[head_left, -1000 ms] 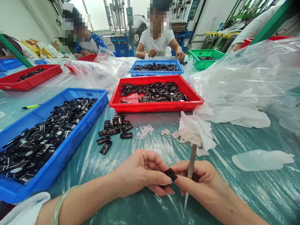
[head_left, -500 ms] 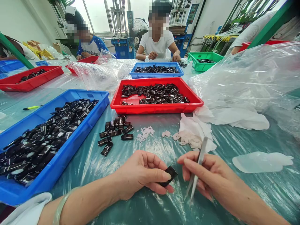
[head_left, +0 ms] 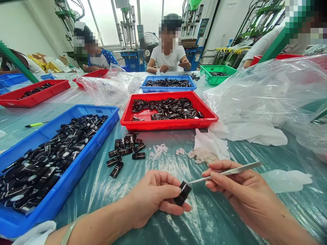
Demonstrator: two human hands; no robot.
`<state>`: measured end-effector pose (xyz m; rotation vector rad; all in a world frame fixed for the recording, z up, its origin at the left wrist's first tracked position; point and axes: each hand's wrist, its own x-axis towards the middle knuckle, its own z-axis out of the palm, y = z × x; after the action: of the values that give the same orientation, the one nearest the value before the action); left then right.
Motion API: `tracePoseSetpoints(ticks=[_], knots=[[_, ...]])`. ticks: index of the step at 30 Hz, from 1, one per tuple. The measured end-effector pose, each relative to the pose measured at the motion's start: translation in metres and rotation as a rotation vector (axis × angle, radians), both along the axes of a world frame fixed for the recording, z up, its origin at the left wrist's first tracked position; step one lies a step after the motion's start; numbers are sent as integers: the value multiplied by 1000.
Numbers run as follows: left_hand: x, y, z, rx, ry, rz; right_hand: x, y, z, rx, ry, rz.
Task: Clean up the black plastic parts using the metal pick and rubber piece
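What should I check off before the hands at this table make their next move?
1. Black piece held by the left hand: ok, pinched between thumb and fingers.
2. Tweezers gripped by the right hand: ok.
3. Tweezers' tip at the piece's upper end: ok for position; actual contact, cannot tell.
4. Something caught in the tip: cannot tell, too small.
5. A hand free: not ok, both are occupied.
6. Loose black pieces within view on the table: ok, on the near side of the middle red tray.
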<state>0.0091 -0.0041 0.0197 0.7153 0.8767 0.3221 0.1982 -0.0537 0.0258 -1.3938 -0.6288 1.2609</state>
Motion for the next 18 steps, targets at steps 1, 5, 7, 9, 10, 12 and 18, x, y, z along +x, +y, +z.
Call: tracePoseSetpoints(ticks=[1, 5, 7, 9, 10, 12, 18], knots=[[0, 0, 0, 5, -1, -4, -1, 0, -1, -1, 7, 2], [-1, -1, 0, 15, -18, -22, 1, 0, -4, 17, 0, 3], [0, -2, -1, 22, -10, -27, 2, 0, -3, 41, -24, -23], [0, -3, -1, 38, 3, -33, 1, 0, -2, 52, -49, -35], [0, -3, -1, 41, 4, -33, 0, -1, -1, 55, -60, -33], [1, -4, -2, 38, -10, -33, -2, 0, -1, 63, -78, -27], [1, -5, -2, 17, -35, -36, -4, 0, -10, 83, -80, -9]])
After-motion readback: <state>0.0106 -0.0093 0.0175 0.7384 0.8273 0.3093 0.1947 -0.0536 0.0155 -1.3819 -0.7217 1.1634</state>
